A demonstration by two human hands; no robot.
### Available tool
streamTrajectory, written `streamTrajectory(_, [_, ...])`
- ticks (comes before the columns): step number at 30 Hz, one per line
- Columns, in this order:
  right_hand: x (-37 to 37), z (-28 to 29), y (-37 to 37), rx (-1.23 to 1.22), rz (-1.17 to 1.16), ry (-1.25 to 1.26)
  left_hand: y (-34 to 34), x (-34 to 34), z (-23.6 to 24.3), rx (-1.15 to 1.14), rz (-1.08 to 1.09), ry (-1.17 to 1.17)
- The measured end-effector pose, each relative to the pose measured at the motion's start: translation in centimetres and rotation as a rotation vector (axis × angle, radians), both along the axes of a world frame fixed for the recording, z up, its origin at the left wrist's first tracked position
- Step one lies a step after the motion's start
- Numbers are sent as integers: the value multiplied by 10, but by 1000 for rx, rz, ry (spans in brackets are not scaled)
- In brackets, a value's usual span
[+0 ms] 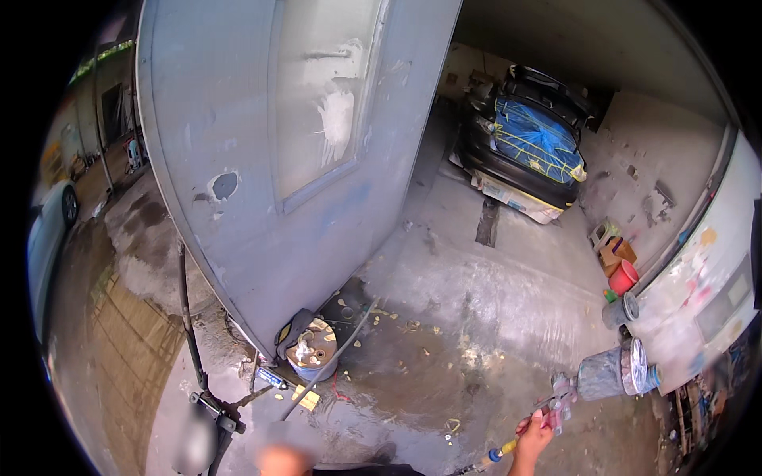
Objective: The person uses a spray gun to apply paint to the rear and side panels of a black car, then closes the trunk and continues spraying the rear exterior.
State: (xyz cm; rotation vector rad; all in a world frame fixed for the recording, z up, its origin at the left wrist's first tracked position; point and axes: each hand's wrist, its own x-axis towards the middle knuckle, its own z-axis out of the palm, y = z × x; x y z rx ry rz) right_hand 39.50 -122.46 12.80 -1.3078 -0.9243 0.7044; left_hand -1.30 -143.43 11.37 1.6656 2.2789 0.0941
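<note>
My right hand [536, 435] is at the lower right, its fingers wrapped round the handle of a paint-smeared spray gun [562, 394]. From the gun's lower end runs a yellow and blue hose fitting [502, 450]. Right against the gun's head is a grey cylindrical container [602, 376] with a silvery lid; I cannot tell whether it is the gun's cup or stands behind it. At the lower edge, left of the middle, a blurred skin-toned patch may be my left hand [283, 462]. Its fingers do not show.
A large grey-blue door panel [230, 143] stands at the left. A drum [315, 366] with things on top sits at its foot. Farther back is a black car [516, 178], partly masked. A red bucket [623, 276] and cardboard box stand by the right wall. Scraps litter the wet floor.
</note>
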Motion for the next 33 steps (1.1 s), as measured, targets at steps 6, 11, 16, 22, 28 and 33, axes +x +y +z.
streamTrajectory(6, [-70, -14, -98, -38, 28, -38, -114, -54, -27, -53, -19, -18])
streamTrajectory(11, [-106, -21, -175, -45, 100, -81, -167, -84, -27, -30, -162, -42])
streamTrajectory(16, [-103, -15, -230, -81, 53, -104, -201, -97, -83, 252, -440, 51])
streamTrajectory(22, [-40, 18, -289, -42, -158, -166, -153, -61, -88, 385, -628, 13])
streamTrajectory(28, [58, 2, -326, -48, -356, -61, -103, -9, -119, 314, -700, 220])
streamTrajectory(33, [150, 14, -354, -16, -541, -61, -53, 73, -136, 308, -828, 236])
